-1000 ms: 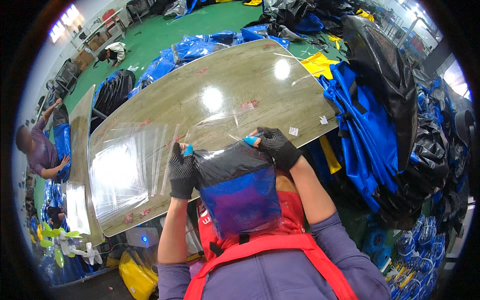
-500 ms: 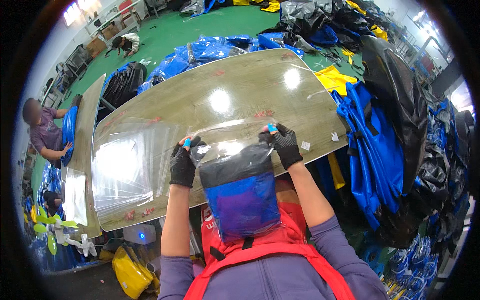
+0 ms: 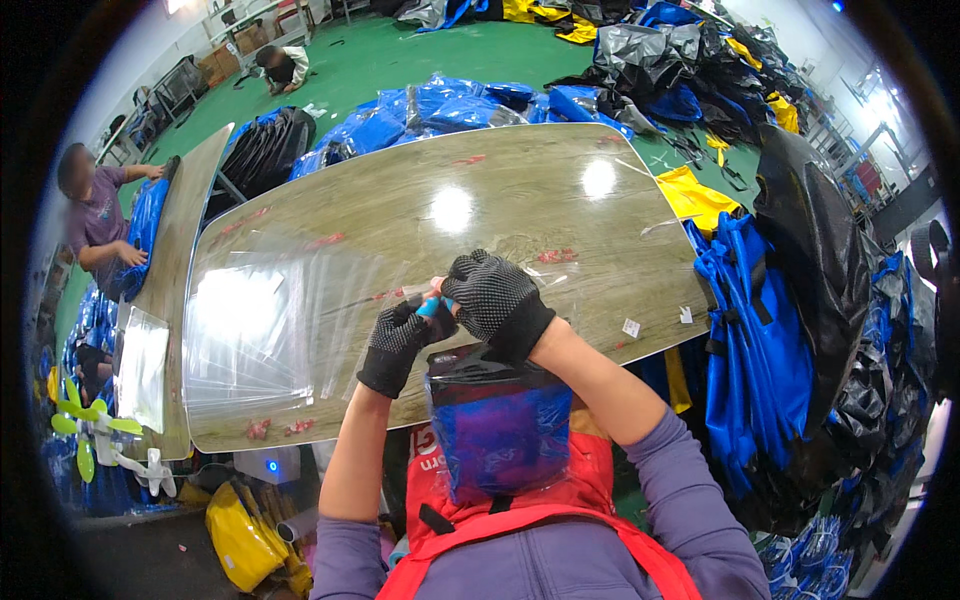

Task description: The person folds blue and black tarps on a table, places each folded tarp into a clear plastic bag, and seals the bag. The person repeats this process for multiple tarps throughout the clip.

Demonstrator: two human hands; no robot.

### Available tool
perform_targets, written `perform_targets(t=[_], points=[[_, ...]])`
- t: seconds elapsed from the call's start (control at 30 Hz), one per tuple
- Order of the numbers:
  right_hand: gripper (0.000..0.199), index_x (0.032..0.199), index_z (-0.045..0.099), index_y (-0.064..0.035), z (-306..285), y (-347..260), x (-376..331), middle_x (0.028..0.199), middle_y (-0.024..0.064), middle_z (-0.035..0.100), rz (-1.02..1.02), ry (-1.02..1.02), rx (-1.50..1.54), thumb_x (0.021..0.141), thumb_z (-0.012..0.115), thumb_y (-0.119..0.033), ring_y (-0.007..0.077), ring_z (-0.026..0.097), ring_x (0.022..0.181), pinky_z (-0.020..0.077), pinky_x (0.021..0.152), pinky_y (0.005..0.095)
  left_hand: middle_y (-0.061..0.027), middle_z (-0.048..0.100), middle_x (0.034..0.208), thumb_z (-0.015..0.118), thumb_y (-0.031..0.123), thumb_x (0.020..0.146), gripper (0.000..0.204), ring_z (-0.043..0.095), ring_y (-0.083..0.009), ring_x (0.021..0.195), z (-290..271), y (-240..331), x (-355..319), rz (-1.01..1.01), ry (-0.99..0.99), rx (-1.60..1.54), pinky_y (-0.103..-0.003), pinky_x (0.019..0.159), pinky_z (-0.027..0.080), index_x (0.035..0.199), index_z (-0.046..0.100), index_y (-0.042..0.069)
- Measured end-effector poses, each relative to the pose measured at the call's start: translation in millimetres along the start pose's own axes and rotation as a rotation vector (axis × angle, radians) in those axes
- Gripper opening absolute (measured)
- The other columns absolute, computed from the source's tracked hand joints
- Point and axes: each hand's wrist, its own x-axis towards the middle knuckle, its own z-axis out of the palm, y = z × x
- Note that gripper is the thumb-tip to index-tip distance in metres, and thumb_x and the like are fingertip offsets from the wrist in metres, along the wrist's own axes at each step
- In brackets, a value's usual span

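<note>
In front of my body, against the red apron (image 3: 590, 470), hangs a clear plastic bag (image 3: 450, 470) with a folded blue and black item (image 3: 505, 430) inside, its black end at the top. My left hand (image 3: 397, 338), in a black dotted glove with bare fingertips and blue tape, is closed at the bag's upper edge. Beside it, almost touching, my right hand (image 3: 492, 300) in a matching glove is also closed, knuckles up, on the gathered top of the bag. The plastic between the fingers is mostly hidden.
A wood-patterned table (image 3: 540, 200) carries a fanned stack of clear bags (image 3: 250, 345) and red scraps (image 3: 557, 257). Blue wrapped bundles (image 3: 440, 100) lie beyond it. Blue bags (image 3: 755, 340) hang at the right. A co-worker (image 3: 100, 205) handles a blue roll at the left.
My right hand has moved left and turned over, from the bag's far corner to beside my left hand. The bag's spread top is now bunched, and its body sits slightly right.
</note>
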Motion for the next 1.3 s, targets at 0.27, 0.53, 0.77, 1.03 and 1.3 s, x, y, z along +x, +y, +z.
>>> perform_targets(t=[0.27, 0.53, 0.77, 1.03, 1.3], points=[[0.014, 0.078, 0.067, -0.0097, -6, 4, 24, 0.076, 0.0117, 0.065, -0.168, -0.179, -0.174, 0.075, 0.063, -0.023, 0.0294, 0.064, 0.078, 0.0517, 0.067, 0.0407, -0.0099, 0.065, 0.11, 0.051, 0.011, 0.096, 0.033, 0.063, -0.0172, 0.1, -6, 11, -6, 0.131, -0.134, 0.228, -0.029, 0.09, 0.048, 0.127, 0.053, -0.002], [0.026, 0.087, 0.063, -0.0095, -23, 4, 31, 0.077, 0.0125, 0.065, 0.022, -0.084, 0.004, 0.073, 0.068, -0.031, 0.0321, 0.065, 0.072, 0.0522, 0.062, 0.0419, -0.0087, 0.065, 0.102, 0.054, 0.023, 0.096, 0.038, 0.064, -0.0174, 0.096, -2, 22, -10, 0.027, -0.137, -0.04, -0.032, 0.088, 0.05, 0.126, 0.054, 0.0], [0.016, 0.082, 0.065, -0.0092, -18, 0, 23, 0.086, 0.0114, 0.062, -0.232, -0.147, -0.123, 0.078, 0.062, -0.024, 0.0286, 0.063, 0.081, 0.0516, 0.068, 0.042, -0.0115, 0.064, 0.112, 0.05, 0.022, 0.098, 0.038, 0.062, -0.016, 0.1, -9, 17, -10, 0.157, -0.181, 0.258, -0.03, 0.086, 0.05, 0.126, 0.054, -0.003], [0.02, 0.083, 0.065, -0.0086, -29, 14, 21, 0.084, 0.0103, 0.061, -0.233, -0.121, 0.029, 0.07, 0.068, -0.024, 0.0284, 0.062, 0.083, 0.0511, 0.07, 0.0417, -0.0102, 0.065, 0.107, 0.055, 0.031, 0.095, 0.042, 0.064, -0.0176, 0.096, -2, 22, -16, 0.102, -0.14, -0.007, -0.032, 0.09, 0.049, 0.12, 0.058, -0.002], [0.03, 0.085, 0.064, -0.009, -18, 25, 26, 0.081, 0.0119, 0.063, -0.286, -0.155, -0.008, 0.073, 0.065, -0.037, 0.0307, 0.063, 0.08, 0.0514, 0.069, 0.0425, -0.0133, 0.067, 0.105, 0.052, 0.019, 0.095, 0.034, 0.062, -0.0177, 0.097, -10, 3, -7, 0.226, -0.029, 0.453, -0.032, 0.088, 0.049, 0.12, 0.057, -0.004]])
